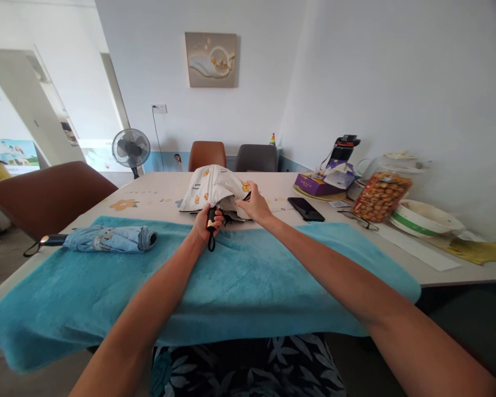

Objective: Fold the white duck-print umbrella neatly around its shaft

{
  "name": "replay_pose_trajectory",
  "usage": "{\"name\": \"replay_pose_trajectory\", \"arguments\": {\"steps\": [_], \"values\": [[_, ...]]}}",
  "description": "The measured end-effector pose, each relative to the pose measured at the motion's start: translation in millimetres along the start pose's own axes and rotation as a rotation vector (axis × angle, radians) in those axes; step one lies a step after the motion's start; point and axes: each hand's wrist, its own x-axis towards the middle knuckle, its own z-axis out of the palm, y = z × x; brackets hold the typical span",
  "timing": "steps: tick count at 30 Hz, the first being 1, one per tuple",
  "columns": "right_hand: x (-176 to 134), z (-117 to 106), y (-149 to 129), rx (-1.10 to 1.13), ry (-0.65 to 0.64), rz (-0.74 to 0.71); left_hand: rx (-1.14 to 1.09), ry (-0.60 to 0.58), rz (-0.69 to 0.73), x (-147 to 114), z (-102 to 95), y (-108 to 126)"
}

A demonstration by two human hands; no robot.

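A white folding umbrella (pixel 213 184) with small orange and yellow prints lies loosely bunched at the middle of the table, its canopy unrolled. My left hand (pixel 202 225) is wrapped round its black handle, from which a short wrist strap hangs. At the canopy's right edge, my right hand (pixel 254 205) pinches the fabric between thumb and fingers. Beneath both forearms a turquoise towel (pixel 273 275) covers the table's near side. On the towel's left part rests a rolled light-blue umbrella (pixel 107 239), its black handle pointing left.
A black phone (pixel 306 209) lies right of the white umbrella. Farther right are a purple tissue box (pixel 320 184), a jar of brown snacks (pixel 382 190), glasses (pixel 359 219) and a white bowl (pixel 425 218). Chairs (pixel 207 155) stand behind the table, a fan (pixel 131 148) at the back left.
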Motion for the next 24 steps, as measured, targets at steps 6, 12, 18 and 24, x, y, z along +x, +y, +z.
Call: {"name": "replay_pose_trajectory", "arguments": {"steps": [6, 12, 18, 24], "values": [[13.3, -3.5, 5.3, -0.12, 0.039, -0.072, 0.043, 0.005, -0.004, 1.6, -1.8, 0.8], [25.4, -13.8, 18.0, 0.014, 0.072, -0.039, 0.044, 0.004, -0.008, 4.3, -4.7, 2.3], [30.4, -16.0, 25.0, 0.2, 0.077, -0.026, 0.098, 0.002, -0.037, 5.4, -6.5, 2.4], [29.1, -18.8, 20.7, 0.176, 0.099, -0.033, 0.061, 0.009, 0.003, 3.7, -4.3, 0.2]]}}
